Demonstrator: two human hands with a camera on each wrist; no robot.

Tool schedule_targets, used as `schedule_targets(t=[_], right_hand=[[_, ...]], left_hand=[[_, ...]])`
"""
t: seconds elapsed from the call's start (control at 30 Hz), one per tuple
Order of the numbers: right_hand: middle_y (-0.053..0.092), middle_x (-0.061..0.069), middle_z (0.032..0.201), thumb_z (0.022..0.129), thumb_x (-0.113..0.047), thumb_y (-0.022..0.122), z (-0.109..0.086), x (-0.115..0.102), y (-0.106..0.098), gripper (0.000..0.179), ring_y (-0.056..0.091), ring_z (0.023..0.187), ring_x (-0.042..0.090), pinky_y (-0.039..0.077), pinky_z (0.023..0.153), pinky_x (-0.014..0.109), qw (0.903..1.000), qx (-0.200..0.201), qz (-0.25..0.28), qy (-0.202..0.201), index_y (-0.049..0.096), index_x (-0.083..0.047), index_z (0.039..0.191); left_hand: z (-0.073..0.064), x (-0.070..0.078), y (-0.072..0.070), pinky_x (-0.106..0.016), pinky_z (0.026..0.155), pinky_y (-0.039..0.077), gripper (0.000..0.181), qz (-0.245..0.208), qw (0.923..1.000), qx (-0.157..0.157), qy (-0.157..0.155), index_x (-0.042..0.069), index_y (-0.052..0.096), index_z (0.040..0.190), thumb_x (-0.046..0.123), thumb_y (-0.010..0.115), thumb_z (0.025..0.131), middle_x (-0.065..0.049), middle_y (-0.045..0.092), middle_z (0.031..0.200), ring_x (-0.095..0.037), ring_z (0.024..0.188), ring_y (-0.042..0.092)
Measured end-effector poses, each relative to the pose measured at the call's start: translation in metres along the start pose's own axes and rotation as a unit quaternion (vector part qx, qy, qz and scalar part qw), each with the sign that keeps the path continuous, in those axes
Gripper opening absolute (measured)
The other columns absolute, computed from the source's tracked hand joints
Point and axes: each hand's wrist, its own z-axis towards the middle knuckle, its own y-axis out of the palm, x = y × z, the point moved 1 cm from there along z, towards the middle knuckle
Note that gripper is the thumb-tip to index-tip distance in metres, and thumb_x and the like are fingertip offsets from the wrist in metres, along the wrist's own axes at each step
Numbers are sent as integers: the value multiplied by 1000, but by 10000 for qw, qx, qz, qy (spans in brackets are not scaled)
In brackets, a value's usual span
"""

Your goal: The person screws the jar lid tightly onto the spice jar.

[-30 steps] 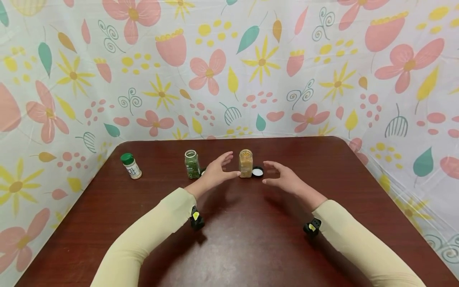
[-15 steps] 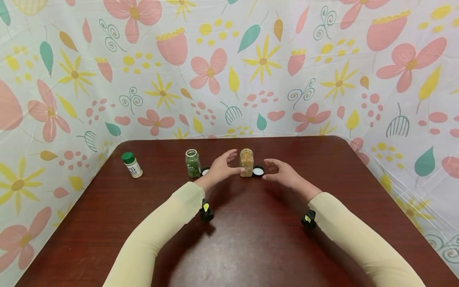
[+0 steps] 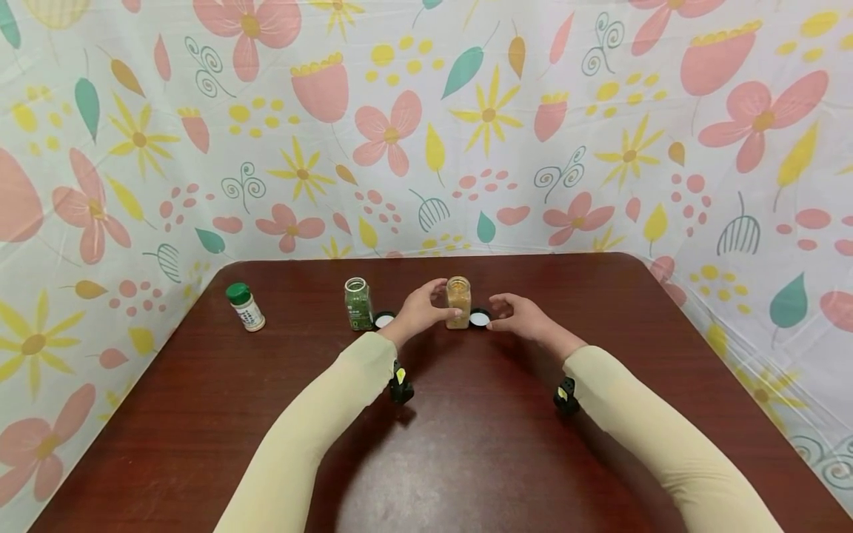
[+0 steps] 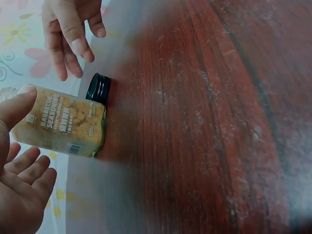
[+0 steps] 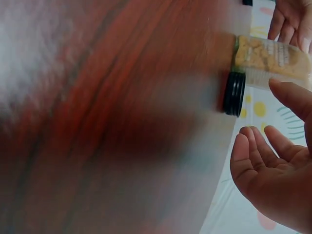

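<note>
A square glass jar of barbecue seasoning [image 4: 63, 122], filled with yellow powder, stands uncapped at the back middle of the table. My left hand [image 3: 426, 307] is at the jar's left side, thumb across its front and fingers spread behind. In the left wrist view that thumb [image 4: 22, 107] overlaps the jar's upper part, while the fingers stay apart from the glass. Right of the jar lies its black lid [image 3: 480, 318], white inside facing up. My right hand [image 3: 523, 317] hovers just right of the lid, fingers loosely bent with nothing between them.
Left of my left hand stands an uncapped jar of green flakes [image 3: 358, 305], its black lid [image 3: 383, 320] beside it. Farther left is a white shaker with a green cap [image 3: 245, 306]. A flowered curtain [image 3: 426, 133] hangs behind the dark wooden table [image 3: 460, 444].
My left hand has moved right, up to the seasoning jar, uncovering the green jar's lid. My right hand has shifted slightly left toward the black lid. The jars have stayed put.
</note>
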Motion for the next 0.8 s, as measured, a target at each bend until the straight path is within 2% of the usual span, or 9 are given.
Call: schedule_targets(t=[0.3, 0.43, 0.8], right_hand=[[56, 31, 140, 93, -14, 74, 13, 4, 2, 61, 58, 127, 44, 49, 108, 53, 9993, -134, -352, -40, 49, 8, 145], [57, 30, 138, 93, -16, 74, 18, 5, 3, 60, 58, 124, 42, 49, 107, 53, 9983, -213, -536, 63, 51, 7, 143], [57, 31, 138, 93, -16, 74, 29, 3, 6, 60, 56, 126, 41, 46, 111, 55, 9946, -448, -935, 85, 51, 8, 143]], left_hand=[[8, -5, 3, -47, 118, 44, 73, -18, 9999, 18, -103, 7, 45, 154, 27, 79, 92, -15, 53, 155, -33, 142, 52], [9, -6, 3, -47, 117, 44, 72, -64, 9999, -26, -144, 6, 45, 154, 27, 78, 93, -16, 55, 152, -32, 141, 54], [14, -9, 5, -45, 112, 49, 62, -20, 9998, -195, -35, 6, 53, 148, 27, 76, 95, -15, 64, 140, -31, 132, 61]])
